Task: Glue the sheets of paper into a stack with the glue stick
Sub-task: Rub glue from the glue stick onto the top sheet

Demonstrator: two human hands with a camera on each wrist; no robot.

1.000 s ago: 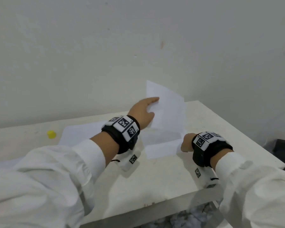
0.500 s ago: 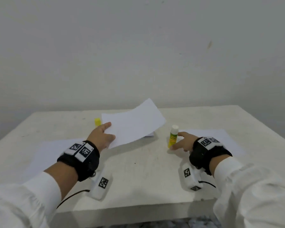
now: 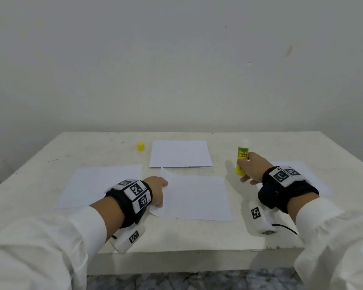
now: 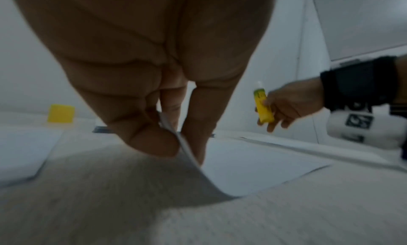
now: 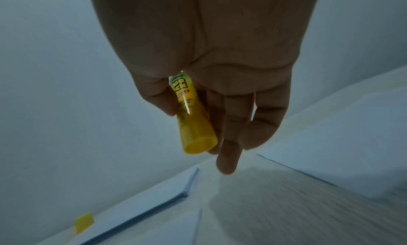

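Observation:
A white sheet (image 3: 197,197) lies at the table's front middle. My left hand (image 3: 158,192) pinches its left edge (image 4: 187,154) between thumb and fingers, and that edge curls up off the table. My right hand (image 3: 253,168) grips the uncapped yellow-green glue stick (image 3: 241,162) upright, lifted above the table to the sheet's right (image 5: 193,120). Behind the sheet lies a stack of paper (image 3: 179,153). More white sheets lie at the left (image 3: 96,185) and under my right wrist (image 3: 314,176).
The yellow glue cap (image 3: 140,146) stands on the white table (image 3: 197,237) left of the stack, also in the left wrist view (image 4: 60,113). A plain wall rises behind the table. The table's front edge runs just below my wrists.
My left hand has brought the sheet down from the air and laid it at the front middle. My right hand has lifted the glue stick off the table. The head view has shifted.

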